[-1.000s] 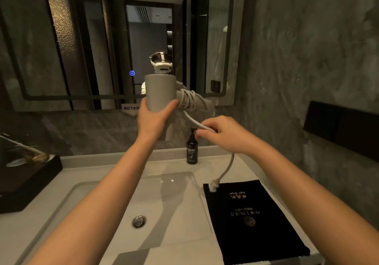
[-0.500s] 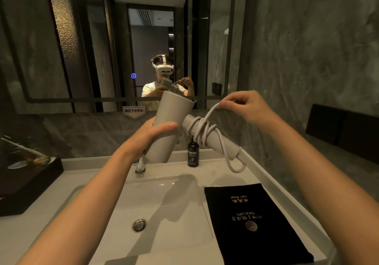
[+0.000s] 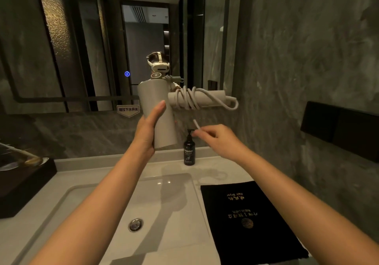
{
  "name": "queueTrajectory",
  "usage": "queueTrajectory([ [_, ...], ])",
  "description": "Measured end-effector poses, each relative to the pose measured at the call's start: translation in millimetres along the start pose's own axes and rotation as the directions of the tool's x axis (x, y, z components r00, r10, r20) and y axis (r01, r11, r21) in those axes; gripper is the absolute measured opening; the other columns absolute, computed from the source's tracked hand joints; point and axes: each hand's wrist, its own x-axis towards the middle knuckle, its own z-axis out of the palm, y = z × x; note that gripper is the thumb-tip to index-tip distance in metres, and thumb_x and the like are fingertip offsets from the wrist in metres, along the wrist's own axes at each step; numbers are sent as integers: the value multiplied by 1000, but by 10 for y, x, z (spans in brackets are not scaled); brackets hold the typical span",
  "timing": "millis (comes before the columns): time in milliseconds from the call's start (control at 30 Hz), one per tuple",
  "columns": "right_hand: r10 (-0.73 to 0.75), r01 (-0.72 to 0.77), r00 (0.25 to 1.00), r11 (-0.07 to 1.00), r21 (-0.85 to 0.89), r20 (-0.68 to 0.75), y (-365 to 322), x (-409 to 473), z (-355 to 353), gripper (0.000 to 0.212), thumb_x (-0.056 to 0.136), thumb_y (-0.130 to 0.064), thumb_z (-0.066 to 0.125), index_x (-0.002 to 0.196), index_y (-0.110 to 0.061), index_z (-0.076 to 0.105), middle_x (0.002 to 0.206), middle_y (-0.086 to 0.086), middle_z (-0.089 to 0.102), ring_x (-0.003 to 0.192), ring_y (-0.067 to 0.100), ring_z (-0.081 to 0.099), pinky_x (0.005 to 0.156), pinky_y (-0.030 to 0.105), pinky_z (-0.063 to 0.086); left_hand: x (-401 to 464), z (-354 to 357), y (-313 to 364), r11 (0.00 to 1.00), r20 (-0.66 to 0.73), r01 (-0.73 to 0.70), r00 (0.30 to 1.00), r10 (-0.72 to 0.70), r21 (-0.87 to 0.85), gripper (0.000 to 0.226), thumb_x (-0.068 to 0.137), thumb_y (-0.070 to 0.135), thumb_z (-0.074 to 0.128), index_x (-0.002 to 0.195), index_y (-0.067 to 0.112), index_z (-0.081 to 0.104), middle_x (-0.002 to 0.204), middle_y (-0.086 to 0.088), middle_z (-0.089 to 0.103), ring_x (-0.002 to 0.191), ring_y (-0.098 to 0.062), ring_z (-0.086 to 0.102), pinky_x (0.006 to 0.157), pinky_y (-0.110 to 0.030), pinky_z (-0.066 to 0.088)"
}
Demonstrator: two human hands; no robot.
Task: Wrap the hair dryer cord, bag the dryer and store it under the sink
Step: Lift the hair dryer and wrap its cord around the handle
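I hold the dryer (image 3: 158, 115) up at about 12 o'clock, above the sink (image 3: 98, 199), its barrel upright and its handle sticking out level toward 3 o'clock. My left hand (image 3: 146, 133) is wrapped round the lower barrel, thumb lying up its front; the other fingers are hidden behind it. The cord (image 3: 189, 99) is wound in several turns round the handle, with one loop bulging past the handle's end. My right hand (image 3: 217, 139) sits lower, toward 2 o'clock, fingertips pinched on a short pale bit of cord. That hand is blurred, so I cannot make out how the cord runs from it up to the coil, and the plug is out of sight. The dryer hides part of the figure in the mirror (image 3: 143, 45). A dark bottle (image 3: 188, 152) stands on the counter just below my right hand. The black bag (image 3: 250, 221) lies flat on the counter at 5 o'clock, its near edge cut off by the frame.

Half a second ago the barrel leaned and the handle sloped down; now both are squared up. My right hand was then high above the handle, pulling cord; it has dropped below it.
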Motion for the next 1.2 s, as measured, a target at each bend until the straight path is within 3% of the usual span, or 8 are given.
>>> queueTrajectory([
  [133,-59,62,998,976,-207,22,-85,-53,-58,18,93,-28,57,98,-18,71,70,-5,62,64,9,54,56,27,41,38,-101,-65,962,-127,-108,981,143,253,51,77,41,74,118,19,53,104,-7,66,90,-21,67,62,-29,56],
  [267,-80,106,994,894,-436,78,-191,-54,-249,15,90,-31,59,97,-24,71,70,-7,63,62,11,56,54,29,45,40,-154,-125,840,-48,-211,962,270,499,64,64,46,79,117,20,52,102,-2,62,88,-15,63,65,-26,52],
  [367,-125,129,991,874,-469,40,-235,-61,-414,17,85,-42,62,89,-28,72,70,-9,65,64,8,59,55,27,48,32,-231,-112,806,39,-204,975,220,556,66,62,50,77,116,25,50,101,1,61,87,-14,63,61,-23,51],
  [567,-155,163,986,975,-149,67,-173,-88,-629,3,79,-33,72,82,-30,72,73,-15,69,73,-2,63,58,12,49,-62,-396,-45,856,191,-121,981,26,503,56,57,57,74,104,35,55,99,-5,66,71,-6,70,54,-18,53],
  [733,-177,171,983,980,102,53,-67,-127,-614,9,82,-19,69,84,-26,73,74,-12,71,70,3,66,63,16,53,-142,-469,-89,935,242,48,960,-140,350,72,56,52,74,116,16,55,93,-13,70,72,-20,70,61,-34,57],
  [867,-156,172,985,918,358,-72,23,-179,-578,22,87,-12,62,85,-30,74,80,-12,72,74,4,65,64,17,54,-186,-469,-171,965,284,241,922,-262,107,60,49,46,86,96,13,70,80,-12,72,66,-23,69,59,-34,59],
  [1100,-132,78,991,715,695,25,103,-227,-382,42,92,-8,37,103,-26,73,107,-9,70,95,8,63,73,18,52,-164,-455,-362,902,285,408,889,-357,-142,76,55,44,87,113,5,59,84,-17,69,68,-29,67,62,-37,58],
  [1200,-218,113,974,705,701,62,109,-253,-394,44,86,-8,39,111,-27,69,115,-5,67,106,14,61,82,22,51,-172,-480,-459,832,309,509,845,-436,-219,74,58,44,86,112,2,59,86,-19,68,69,-29,66,63,-38,59],
])
